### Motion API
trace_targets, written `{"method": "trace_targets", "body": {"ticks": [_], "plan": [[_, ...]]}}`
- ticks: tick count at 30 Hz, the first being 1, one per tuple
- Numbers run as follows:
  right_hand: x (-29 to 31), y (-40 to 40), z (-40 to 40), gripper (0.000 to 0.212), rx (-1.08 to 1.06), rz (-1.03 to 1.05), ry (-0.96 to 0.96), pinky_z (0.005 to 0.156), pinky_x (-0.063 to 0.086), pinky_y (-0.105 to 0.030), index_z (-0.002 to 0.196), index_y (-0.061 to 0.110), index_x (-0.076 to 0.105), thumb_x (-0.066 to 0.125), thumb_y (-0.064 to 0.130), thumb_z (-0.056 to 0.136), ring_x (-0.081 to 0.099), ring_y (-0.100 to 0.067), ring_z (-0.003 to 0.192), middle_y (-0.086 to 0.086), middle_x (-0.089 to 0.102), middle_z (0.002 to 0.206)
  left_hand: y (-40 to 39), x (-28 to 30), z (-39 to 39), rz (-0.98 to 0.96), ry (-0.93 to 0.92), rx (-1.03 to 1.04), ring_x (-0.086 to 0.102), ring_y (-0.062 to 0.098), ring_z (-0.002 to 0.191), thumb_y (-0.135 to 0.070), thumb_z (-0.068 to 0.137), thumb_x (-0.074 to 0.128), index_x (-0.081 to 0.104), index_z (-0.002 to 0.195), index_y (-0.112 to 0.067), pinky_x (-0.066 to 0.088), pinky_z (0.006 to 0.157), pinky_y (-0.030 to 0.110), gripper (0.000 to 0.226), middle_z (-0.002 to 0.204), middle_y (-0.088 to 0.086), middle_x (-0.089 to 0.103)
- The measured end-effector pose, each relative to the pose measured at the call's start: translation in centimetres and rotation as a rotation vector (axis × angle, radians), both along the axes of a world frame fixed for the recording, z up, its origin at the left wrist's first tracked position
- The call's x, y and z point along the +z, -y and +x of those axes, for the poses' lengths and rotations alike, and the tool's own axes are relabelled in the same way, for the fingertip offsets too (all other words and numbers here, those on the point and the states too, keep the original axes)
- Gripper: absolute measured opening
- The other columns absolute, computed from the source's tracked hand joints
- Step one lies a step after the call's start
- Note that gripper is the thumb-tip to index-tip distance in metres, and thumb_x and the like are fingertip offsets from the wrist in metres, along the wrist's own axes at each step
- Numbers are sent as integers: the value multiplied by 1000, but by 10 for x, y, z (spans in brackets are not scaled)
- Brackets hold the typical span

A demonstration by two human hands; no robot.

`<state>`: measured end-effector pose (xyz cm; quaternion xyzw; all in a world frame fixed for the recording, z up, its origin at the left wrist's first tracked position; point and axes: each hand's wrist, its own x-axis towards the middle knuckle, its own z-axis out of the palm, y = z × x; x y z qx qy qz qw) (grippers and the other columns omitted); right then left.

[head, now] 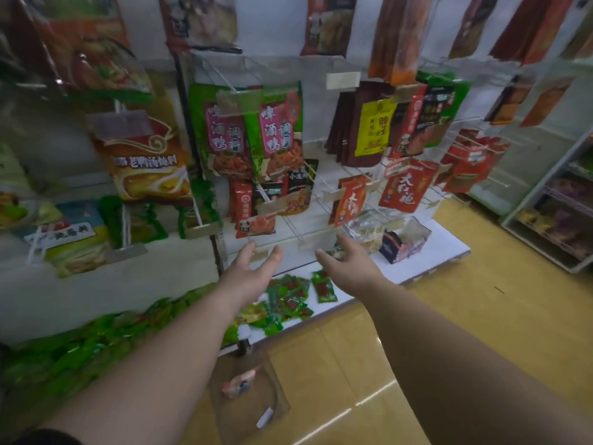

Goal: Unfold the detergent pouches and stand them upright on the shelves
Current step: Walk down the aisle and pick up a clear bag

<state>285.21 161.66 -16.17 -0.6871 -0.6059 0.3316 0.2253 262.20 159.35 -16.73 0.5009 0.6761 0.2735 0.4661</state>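
While both arms are stretched out toward the display, neither is holding anything: the left hand (253, 271) has its fingers (274, 256) straight and loosely spread, palm turned inward, and the right hand (348, 263) is open too, fingers reaching forward. Left of the left fingers there's a blurry heap of green packets (64, 351), and just below and between both hands more small green sachets (288, 298) lie flat on the white shelf (446, 248). Above the fingers hang rows of seasoning bags (247, 130) on wire hooks (313, 175), and just past the right fingers sits a clear bag (365, 231). Honestly I can't spot any detergent pouches here, everything looks like food stuff. Biggest risk I'd guess: reaching in blind could snag those hooks and knock bags loose, or grab the wrong product entirely.
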Motion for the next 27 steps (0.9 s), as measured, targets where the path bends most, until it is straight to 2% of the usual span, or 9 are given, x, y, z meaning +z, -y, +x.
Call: {"method": "trace_targets", "body": {"ticks": [4,9,11,14,18,22,25,27], "plan": [[-1,-45,0,87,158,-15,4,129,23,-44,169,32,18,54,69,98,17,-22,162,7,15,176,-14,4,1,9,-25,121,41,25,149,-104,64,43,18,161,-49,36,121,45,115,171,-10,25],[-9,-92,5,90,311,-30,-47,129,21,-41,169,30,18,55,70,98,16,-22,162,7,14,176,-31,14,20,45,-32,301,38,24,150,-89,83,45,17,164,-43,32,118,39,98,170,-9,26],[-15,-106,3,93,342,-26,-70,129,24,-40,169,30,19,59,71,95,18,-20,162,7,16,176,-36,15,27,34,-42,348,35,24,152,-93,80,45,18,163,-44,32,118,39,101,170,-10,25],[-20,-122,-5,95,384,-11,-72,118,39,-36,168,30,22,62,71,92,24,-21,160,8,20,175,-43,13,29,24,-50,421,35,24,152,-101,69,45,21,161,-47,32,119,42,110,170,-11,25],[-26,-130,-24,96,435,-28,-109,126,30,-41,168,31,24,64,71,91,26,-22,159,6,20,175,-48,6,14,33,-131,440,38,23,151,-102,66,45,20,161,-48,34,121,44,112,170,-13,25],[-40,-124,-53,101,427,-80,-229,122,40,-42,164,38,30,71,75,80,35,-21,155,9,27,172,-52,-23,-11,12,-123,495,37,24,152,-85,77,60,24,162,-41,34,122,44,103,170,-7,27],[-66,-114,-72,104,426,-136,-246,122,40,-45,167,35,25,73,73,82,39,-24,153,6,25,173,-50,-54,-29,-21,-89,509,43,24,147,-68,82,72,28,162,-38,40,118,40,96,166,-4,35],[-95,-110,-82,104,422,-159,-230,123,38,-46,167,32,25,74,70,84,36,-25,155,4,25,174,-47,-82,-41,-56,-59,520,45,25,145,-66,82,73,31,161,-38,40,117,39,94,165,-4,38]]}}
